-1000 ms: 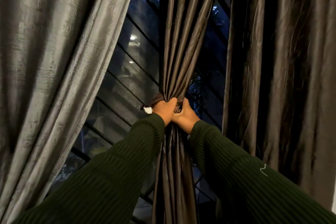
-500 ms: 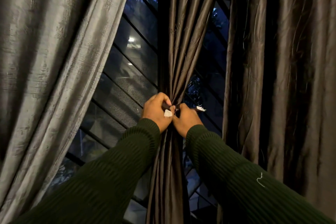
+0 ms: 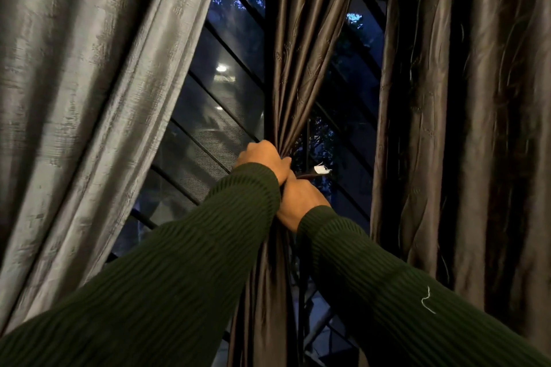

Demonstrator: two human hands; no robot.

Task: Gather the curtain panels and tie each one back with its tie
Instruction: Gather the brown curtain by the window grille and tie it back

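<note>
To cinch well, keep the gathered curtain panel (image 3: 298, 74) bunched tight while drawing the tie (image 3: 313, 174) snug round its waist (slack now would let the folds spill). The left hand (image 3: 264, 159) is clenched round the bunched folds at centre frame; the right hand (image 3: 301, 202), just below at its 5 o'clock and touching it, seems to grasp the tie, though its fingers are hidden. The tie's white-tagged end pokes out toward 3 o'clock.

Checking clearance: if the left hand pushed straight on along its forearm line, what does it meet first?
The left hand already grips the gathered dark brown satin curtain panel; past that, probably the black-barred window, though depth is unclear.
</note>
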